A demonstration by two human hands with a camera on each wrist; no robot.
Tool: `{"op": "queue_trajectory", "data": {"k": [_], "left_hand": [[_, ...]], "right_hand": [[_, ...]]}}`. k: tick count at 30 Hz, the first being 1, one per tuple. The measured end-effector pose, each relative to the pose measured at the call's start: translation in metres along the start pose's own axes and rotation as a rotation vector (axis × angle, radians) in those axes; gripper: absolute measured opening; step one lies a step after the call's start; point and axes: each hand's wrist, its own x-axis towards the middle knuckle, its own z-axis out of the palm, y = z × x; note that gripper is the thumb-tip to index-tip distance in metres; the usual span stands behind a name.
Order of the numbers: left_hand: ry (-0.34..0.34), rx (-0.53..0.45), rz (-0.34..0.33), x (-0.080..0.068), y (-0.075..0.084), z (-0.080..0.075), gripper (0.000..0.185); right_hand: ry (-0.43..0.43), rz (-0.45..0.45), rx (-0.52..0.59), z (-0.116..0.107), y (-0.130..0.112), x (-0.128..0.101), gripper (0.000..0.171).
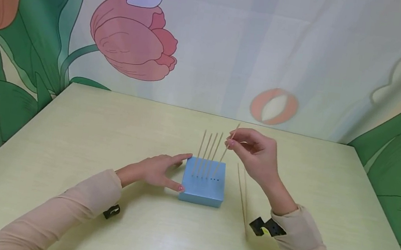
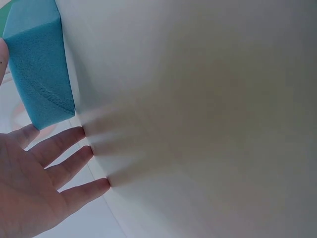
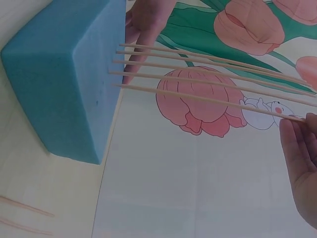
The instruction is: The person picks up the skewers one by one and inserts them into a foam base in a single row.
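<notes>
A blue foam block (image 1: 202,190) lies on the table with a row of small holes across its top. Several thin wooden sticks (image 1: 200,150) stand upright in the row's left part. My right hand (image 1: 258,154) pinches another wooden stick (image 1: 223,156) between thumb and fingertips near its upper end; the stick's lower tip is at the row, just right of the standing ones. My left hand (image 1: 157,169) is spread at the block's left side, thumb and index finger touching its edges. In the left wrist view its other fingers (image 2: 74,196) extend beside the block with tips on the table.
Two loose wooden sticks (image 1: 242,199) lie on the table right of the block, close to the right forearm. Behind the pale table (image 1: 139,120) hangs a curtain (image 1: 211,49) printed with flowers. Black wrist cameras (image 1: 266,228) sit at the sleeves.
</notes>
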Motion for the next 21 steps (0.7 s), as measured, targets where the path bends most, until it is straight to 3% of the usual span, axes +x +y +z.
{"op": "queue_trajectory", "data": {"k": [12, 21], "left_hand": [[0.000, -0.002, -0.006, 0.000, 0.002, 0.000, 0.094], [0.002, 0.009, -0.013, 0.000, 0.001, 0.000, 0.094]], "right_hand": [[-0.012, 0.015, -0.027, 0.006, 0.006, -0.006, 0.013], [-0.025, -0.029, -0.059, 0.012, 0.016, -0.017, 0.013]]}}
